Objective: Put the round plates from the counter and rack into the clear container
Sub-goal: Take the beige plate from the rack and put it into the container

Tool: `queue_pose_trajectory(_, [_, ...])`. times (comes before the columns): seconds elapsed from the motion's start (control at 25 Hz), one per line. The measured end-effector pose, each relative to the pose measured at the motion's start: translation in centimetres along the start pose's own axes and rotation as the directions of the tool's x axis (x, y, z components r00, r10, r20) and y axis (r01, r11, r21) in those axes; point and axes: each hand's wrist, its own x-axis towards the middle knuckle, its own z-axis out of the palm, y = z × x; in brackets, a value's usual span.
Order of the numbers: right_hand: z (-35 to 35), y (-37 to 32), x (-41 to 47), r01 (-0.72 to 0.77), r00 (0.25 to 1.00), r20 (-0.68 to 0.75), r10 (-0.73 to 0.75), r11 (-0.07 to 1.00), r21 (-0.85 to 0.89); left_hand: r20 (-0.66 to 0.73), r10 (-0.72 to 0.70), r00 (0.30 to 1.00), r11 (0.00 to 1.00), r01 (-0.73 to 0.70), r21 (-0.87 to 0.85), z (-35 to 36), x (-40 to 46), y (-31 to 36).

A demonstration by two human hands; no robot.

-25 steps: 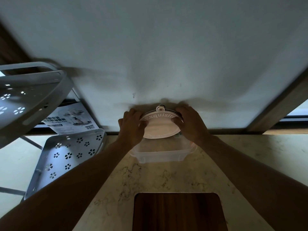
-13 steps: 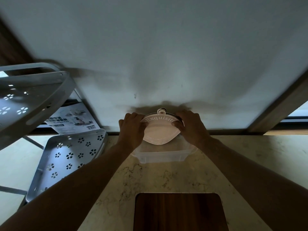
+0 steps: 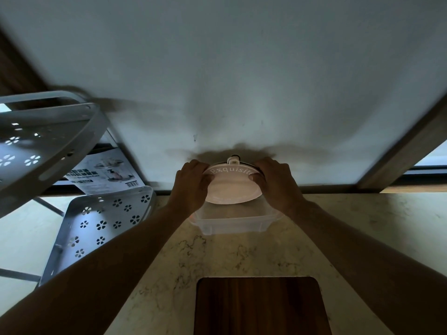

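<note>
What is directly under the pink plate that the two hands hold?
The clear container on the counter sits below the pink plate, held by the left hand and right hand. Its near wall looks empty; the plate hides the rear inside.

- I have one view only, from the head camera, so nothing is shared with a second angle.
- It looks forward and down over both forearms to the left hand [image 3: 193, 187] and right hand [image 3: 278, 187], which sit mid-frame and far from the lens.
- The wide lens bends the wall [image 3: 229, 81] rising beyond the fingertips.
- Nearer me than the fingers, the counter [image 3: 242, 257] fills the lower frame; a perforated rack [image 3: 101, 226] lies left of them.
</note>
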Motion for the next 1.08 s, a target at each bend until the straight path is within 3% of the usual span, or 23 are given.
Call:
queue_pose_trajectory(0.52, [-0.2,-0.2,-0.8,-0.013,1.000,0.011,0.013,0.999,0.037,0.031,0.101,0.994,0.991,-0.104,0.086,-0.9,-0.6,0.0])
queue_pose_trajectory(1.08, [0.1,-0.3,1.0,-0.072,0.997,-0.003,0.072,0.996,-0.047,0.011,0.077,0.997,0.994,-0.078,0.079,-0.6,0.6,0.3])
